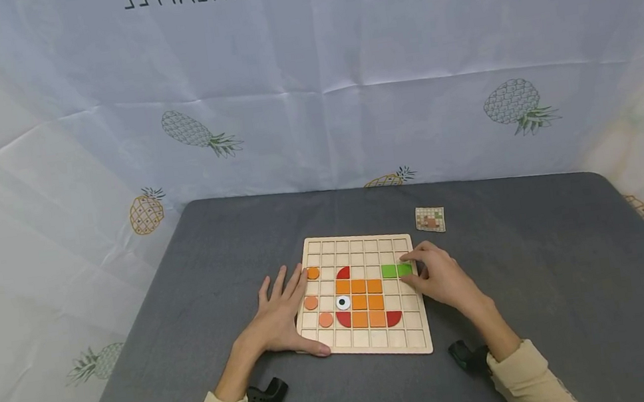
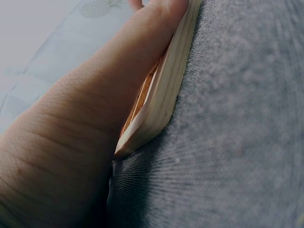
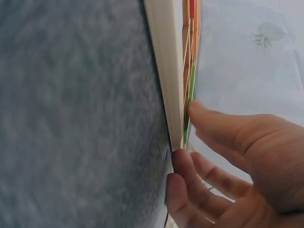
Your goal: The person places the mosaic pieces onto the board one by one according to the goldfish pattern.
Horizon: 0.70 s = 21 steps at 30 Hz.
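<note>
A wooden grid board (image 1: pixel 408 339) lies flat on the dark table. My left hand (image 1: pixel 279 320) rests spread over its left edge, the thumb (image 2: pixel 156 23) along the near left corner. My right hand (image 1: pixel 443 280) is at the board's right edge, thumb and forefinger at either side of a green square tile (image 1: pixel 405 270), pinching it. The thumb (image 3: pixel 202 114) touches the tile; other fingertips are by the board's edge. A second green tile (image 1: pixel 389 271) lies left of it. Orange square tiles (image 1: pixel 360 302), red quarter-round pieces (image 1: pixel 394 318) and a white eye disc (image 1: pixel 343 302) sit in the middle cells.
Three round orange and salmon discs (image 1: pixel 326 320) lie on the board's left columns. A small pattern card (image 1: pixel 430 219) lies beyond the board's far right corner. A pineapple-printed cloth (image 1: pixel 291 144) hangs behind the table. Black wrist devices (image 1: pixel 269 395) are on both wrists.
</note>
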Tool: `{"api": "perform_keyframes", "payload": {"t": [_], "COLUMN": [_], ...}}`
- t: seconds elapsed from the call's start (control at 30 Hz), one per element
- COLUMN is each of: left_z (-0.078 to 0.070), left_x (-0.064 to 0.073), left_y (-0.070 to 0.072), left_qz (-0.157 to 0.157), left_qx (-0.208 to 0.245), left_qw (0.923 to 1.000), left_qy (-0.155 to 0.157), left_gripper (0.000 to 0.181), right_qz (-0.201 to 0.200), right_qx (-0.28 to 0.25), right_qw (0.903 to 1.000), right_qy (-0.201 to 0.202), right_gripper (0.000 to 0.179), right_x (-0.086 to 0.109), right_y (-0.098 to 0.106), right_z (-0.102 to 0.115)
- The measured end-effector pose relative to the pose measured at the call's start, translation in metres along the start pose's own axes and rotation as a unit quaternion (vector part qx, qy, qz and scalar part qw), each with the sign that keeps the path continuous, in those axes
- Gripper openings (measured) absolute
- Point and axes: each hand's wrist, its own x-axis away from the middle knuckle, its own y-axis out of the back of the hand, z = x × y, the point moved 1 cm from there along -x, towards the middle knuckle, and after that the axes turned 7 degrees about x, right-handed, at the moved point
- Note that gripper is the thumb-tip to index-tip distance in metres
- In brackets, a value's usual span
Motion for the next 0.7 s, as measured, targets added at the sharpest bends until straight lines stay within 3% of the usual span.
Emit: {"api": "perform_keyframes", "payload": {"t": [0.37, 0.7], "left_z": [0.000, 0.000], "left_x": [0.000, 0.000], "left_y": [0.000, 0.000], "left_qz": [0.000, -0.001], "left_qx": [0.002, 0.007], "left_qw": [1.0000, 1.0000], "left_qy": [-0.001, 0.000], "left_gripper": [0.154, 0.153], "right_qz": [-0.050, -0.043], "right_qx": [0.027, 0.034], "right_qw": [0.9973, 0.9963], "right_qy": [-0.048, -0.066], "right_gripper": [0.041, 0.042], "right_x": [-0.007, -0.008], "right_y": [0.012, 0.011], "right_z": [-0.012, -0.025]}}
